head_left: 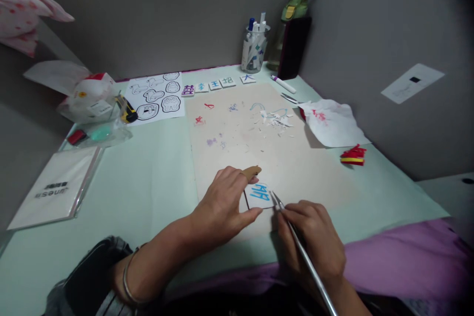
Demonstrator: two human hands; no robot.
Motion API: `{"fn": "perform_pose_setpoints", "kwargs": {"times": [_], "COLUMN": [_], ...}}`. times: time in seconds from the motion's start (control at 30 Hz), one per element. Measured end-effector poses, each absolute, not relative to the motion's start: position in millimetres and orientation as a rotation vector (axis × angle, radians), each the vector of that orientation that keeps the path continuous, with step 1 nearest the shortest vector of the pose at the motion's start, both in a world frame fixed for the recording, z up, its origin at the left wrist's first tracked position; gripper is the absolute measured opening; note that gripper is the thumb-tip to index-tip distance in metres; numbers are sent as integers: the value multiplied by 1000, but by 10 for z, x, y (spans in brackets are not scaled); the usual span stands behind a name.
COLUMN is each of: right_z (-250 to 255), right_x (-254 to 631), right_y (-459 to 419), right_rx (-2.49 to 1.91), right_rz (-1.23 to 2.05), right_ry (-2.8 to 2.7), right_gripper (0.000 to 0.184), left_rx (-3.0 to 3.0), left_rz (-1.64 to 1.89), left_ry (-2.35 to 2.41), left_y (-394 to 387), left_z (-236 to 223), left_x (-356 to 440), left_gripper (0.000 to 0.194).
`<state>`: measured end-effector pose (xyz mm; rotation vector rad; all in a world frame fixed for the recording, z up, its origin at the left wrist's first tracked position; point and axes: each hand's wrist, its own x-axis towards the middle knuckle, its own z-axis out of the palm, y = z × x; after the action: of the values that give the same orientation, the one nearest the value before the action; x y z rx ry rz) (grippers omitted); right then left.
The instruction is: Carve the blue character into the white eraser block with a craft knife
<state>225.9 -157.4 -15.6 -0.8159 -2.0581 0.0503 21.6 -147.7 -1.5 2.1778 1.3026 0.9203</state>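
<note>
My left hand presses down on a small white square of paper with a blue character on it; the forefinger wears a tan bandage or guard. My right hand is closed round a thin silver craft knife, its tip touching the paper's right edge. Both rest on a beige cutting mat near the table's front edge.
Paper scraps litter the mat's far part. Small character tiles line its top edge. A sheet of outlined drawings, plastic bags and a booklet lie left. A pen cup, bottle, crumpled paper and red scraps are right.
</note>
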Motion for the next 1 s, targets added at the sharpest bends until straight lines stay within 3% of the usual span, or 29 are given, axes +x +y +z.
{"fn": "perform_pose_setpoints", "kwargs": {"times": [0.23, 0.37, 0.5, 0.8, 1.0], "right_z": [-183, -145, -50, 30, 54], "right_x": [2306, 2301, 2260, 2199, 2167], "right_y": [-1616, -1629, -1560, -1444, -1408], "right_rx": [-951, -1163, -1274, -1263, -1204], "right_rz": [115, 370, 571, 702, 723], "right_ry": [-1951, -1731, -1649, -1687, -1634], "right_gripper": [28, 25, 10, 9, 10], "left_rx": [2219, 2257, 2246, 2191, 1806], "left_rz": [1074, 1234, 1314, 1303, 1241], "left_ry": [1228, 1177, 1165, 1164, 1231], "left_y": [-1496, -1500, -1498, -1496, -1509], "left_z": [-12, 36, 44, 30, 43], "left_x": [213, 231, 234, 210, 193], "left_gripper": [68, 72, 73, 74, 84]}}
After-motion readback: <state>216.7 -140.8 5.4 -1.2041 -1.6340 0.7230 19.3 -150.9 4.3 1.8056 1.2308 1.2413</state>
